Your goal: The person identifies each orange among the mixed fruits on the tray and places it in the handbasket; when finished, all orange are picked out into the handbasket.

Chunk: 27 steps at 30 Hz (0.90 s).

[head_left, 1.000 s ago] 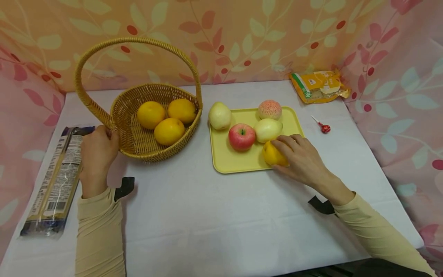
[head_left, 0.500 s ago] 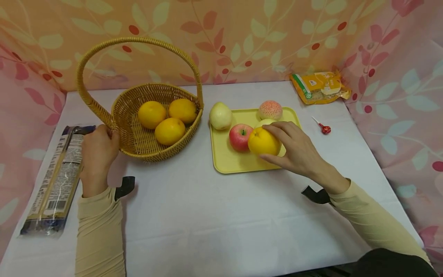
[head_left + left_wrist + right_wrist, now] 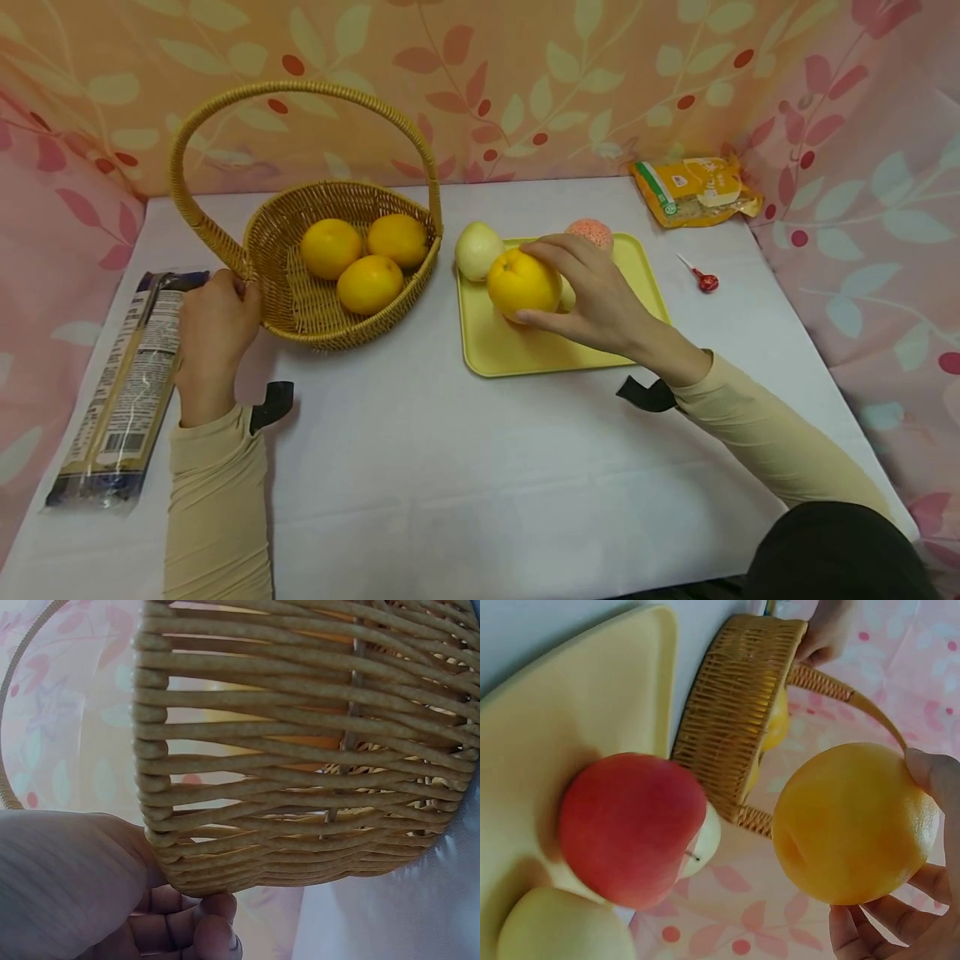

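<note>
In the head view my right hand [image 3: 600,292] grips an orange [image 3: 523,285] between thumb and fingers, raised above the yellow tray [image 3: 525,358]. From the right wrist view, a red apple [image 3: 630,829] sits on the tray below the held orange [image 3: 855,825]. My left hand [image 3: 217,333] grips the left rim of the wicker basket [image 3: 345,333], beside the foot of its handle; in the left wrist view its fingers curl at the woven rim [image 3: 199,885]. Several oranges [image 3: 370,285] lie inside the basket.
The tray also bears a pale green pear-like fruit [image 3: 478,250] and a pink speckled fruit [image 3: 591,234], partly hidden. A long plastic packet [image 3: 123,392] lies at left. An orange snack bag [image 3: 697,192] and a red lollipop [image 3: 705,282] lie at right.
My right hand has lifted the orange off the tray's right side and carried it leftward, over the apple. The left hand stays on the basket rim.
</note>
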{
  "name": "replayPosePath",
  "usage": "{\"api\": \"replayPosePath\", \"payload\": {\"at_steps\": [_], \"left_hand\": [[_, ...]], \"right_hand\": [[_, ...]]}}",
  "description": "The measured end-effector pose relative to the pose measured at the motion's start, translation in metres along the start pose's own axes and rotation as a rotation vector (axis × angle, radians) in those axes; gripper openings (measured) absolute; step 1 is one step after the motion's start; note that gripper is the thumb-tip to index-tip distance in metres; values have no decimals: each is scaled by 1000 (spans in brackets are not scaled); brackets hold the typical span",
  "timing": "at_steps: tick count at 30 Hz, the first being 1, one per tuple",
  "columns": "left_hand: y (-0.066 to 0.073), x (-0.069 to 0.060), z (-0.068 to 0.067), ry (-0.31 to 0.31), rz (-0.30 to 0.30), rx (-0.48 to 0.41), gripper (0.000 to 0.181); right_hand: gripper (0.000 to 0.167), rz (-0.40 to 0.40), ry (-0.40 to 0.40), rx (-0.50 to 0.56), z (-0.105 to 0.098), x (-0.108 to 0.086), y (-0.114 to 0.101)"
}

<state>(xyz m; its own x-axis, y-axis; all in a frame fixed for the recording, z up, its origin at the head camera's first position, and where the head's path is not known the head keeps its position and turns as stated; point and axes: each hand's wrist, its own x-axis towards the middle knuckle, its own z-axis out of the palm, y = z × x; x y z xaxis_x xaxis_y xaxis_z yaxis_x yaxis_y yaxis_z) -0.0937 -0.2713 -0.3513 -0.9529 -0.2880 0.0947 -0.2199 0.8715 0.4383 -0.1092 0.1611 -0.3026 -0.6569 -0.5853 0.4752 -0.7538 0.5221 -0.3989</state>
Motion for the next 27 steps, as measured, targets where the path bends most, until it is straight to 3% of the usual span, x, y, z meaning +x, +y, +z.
{"api": "replayPosePath", "payload": {"at_steps": [15, 27], "left_hand": [[0, -1, -1, 16, 12, -3, 39], [1, -1, -1, 17, 9, 0, 39]], "right_hand": [[65, -66, 44, 61, 19, 49, -14], [66, -64, 7, 118, 33, 70, -19]]}}
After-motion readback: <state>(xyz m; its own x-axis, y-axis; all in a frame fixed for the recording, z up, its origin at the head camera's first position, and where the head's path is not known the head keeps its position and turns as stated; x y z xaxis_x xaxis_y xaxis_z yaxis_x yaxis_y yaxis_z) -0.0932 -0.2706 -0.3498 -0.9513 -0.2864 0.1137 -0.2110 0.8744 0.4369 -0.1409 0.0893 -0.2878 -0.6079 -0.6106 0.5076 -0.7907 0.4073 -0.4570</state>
